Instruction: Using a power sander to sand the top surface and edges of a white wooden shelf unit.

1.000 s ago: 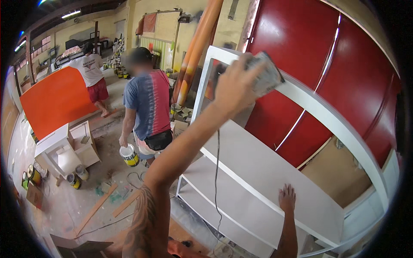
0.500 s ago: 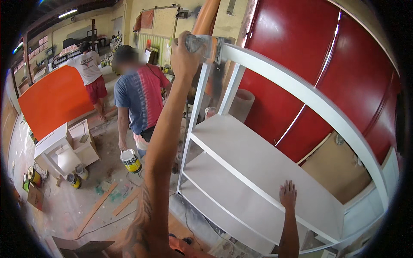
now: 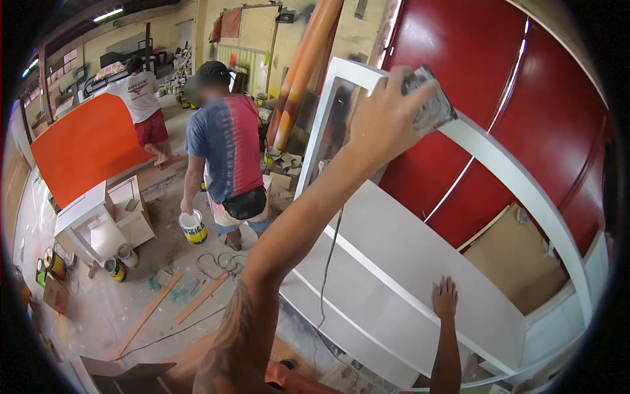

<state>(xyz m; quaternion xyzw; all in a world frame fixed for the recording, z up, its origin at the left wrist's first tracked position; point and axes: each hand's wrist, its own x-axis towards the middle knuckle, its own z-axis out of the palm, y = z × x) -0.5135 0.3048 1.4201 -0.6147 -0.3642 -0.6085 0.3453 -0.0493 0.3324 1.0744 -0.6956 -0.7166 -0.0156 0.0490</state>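
Observation:
A white shelf unit [image 3: 420,230] stands before me, its bare frame forming the upper part. My left hand [image 3: 387,115] is wrapped round a dusty dark grey sander [image 3: 428,100], which sits at the frame's white top rail [image 3: 499,157]. Partly hidden by the hand, the sander's underside cannot be made out. A grey cord [image 3: 326,269] hangs below my left forearm. On the shelf board near its front edge, my right hand [image 3: 445,299] lies with its fingers stretched out, holding nothing.
At left, a person in a two-tone shirt [image 3: 233,144] carries a paint can [image 3: 192,227]. Another person [image 3: 139,98] stands by an orange panel [image 3: 92,154]. White cabinet parts [image 3: 85,217], wood strips [image 3: 154,308] and cords lie on the floor. Red panels [image 3: 446,85] rise behind the shelf.
My left hand has moved the sander rightward along the top rail, away from the left corner. My right hand stays nearly in place. The person with the can has shifted slightly.

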